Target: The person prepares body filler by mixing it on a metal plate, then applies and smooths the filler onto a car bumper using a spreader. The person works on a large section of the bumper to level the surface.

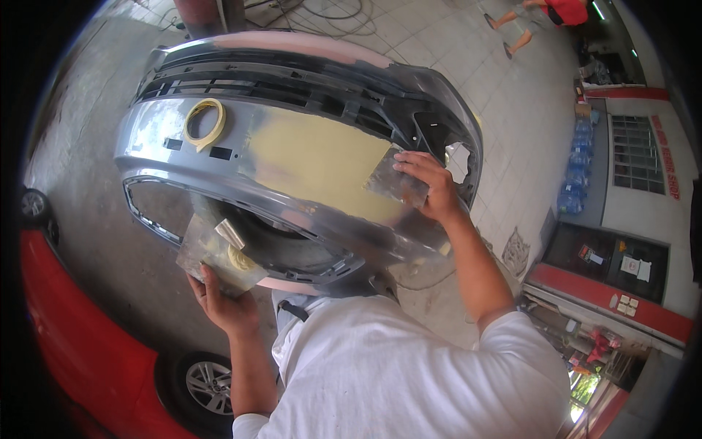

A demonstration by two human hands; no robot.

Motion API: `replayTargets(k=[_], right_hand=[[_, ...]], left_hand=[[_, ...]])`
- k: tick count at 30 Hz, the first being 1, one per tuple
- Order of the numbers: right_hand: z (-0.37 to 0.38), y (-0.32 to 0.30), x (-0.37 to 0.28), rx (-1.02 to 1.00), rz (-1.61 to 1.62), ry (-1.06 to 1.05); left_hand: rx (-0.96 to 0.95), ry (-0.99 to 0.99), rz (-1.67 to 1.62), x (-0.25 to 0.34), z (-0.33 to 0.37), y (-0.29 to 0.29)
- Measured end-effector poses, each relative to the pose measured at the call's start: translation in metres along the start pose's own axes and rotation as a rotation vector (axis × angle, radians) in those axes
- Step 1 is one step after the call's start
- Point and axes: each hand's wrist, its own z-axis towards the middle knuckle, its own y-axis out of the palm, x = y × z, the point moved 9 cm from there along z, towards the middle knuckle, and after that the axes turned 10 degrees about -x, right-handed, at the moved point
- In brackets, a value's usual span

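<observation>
A grey car bumper (183, 155) lies across in front of me, with a broad pale-yellow patch of body filler (314, 154) on its painted face. My right hand (436, 186) grips a flat, smeared spreader (391, 175), which lies against the right end of the patch. Lower left, my left hand (225, 301) is closed on the near edge of a thin mixing plate (197, 252). The plate carries a dab of yellow filler (239, 257) and a small silvery piece (229, 233) whose kind I cannot make out. A roll of yellow masking tape (219, 129) rests on the bumper, left of the patch.
A red car (88, 336) with a wheel (208, 384) stands close on my left. Hoses (344, 18) lie on the tiled floor beyond the bumper. At the far right, another person's legs (515, 40) show, and blue water bottles (575, 172) line the wall.
</observation>
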Motion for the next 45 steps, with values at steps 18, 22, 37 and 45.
replayTargets(k=[18, 22, 37, 45], right_hand=[[0.147, 0.047, -0.042, -0.218, 0.060, -0.215], [0.187, 0.069, -0.051, -0.236, 0.076, -0.228], [0.140, 0.082, -0.197, -0.187, 1.999, 0.108], [-0.014, 0.129, -0.190, 0.210, 2.304, 0.525]], left_hand=[[0.087, 0.060, -0.071, 0.033, 0.025, -0.065], [0.134, 0.057, -0.048, 0.043, 0.026, -0.084], [-0.054, 0.221, -0.024, 0.067, 0.061, -0.018], [-0.244, 0.052, -0.091, 0.016, -0.034, 0.096]])
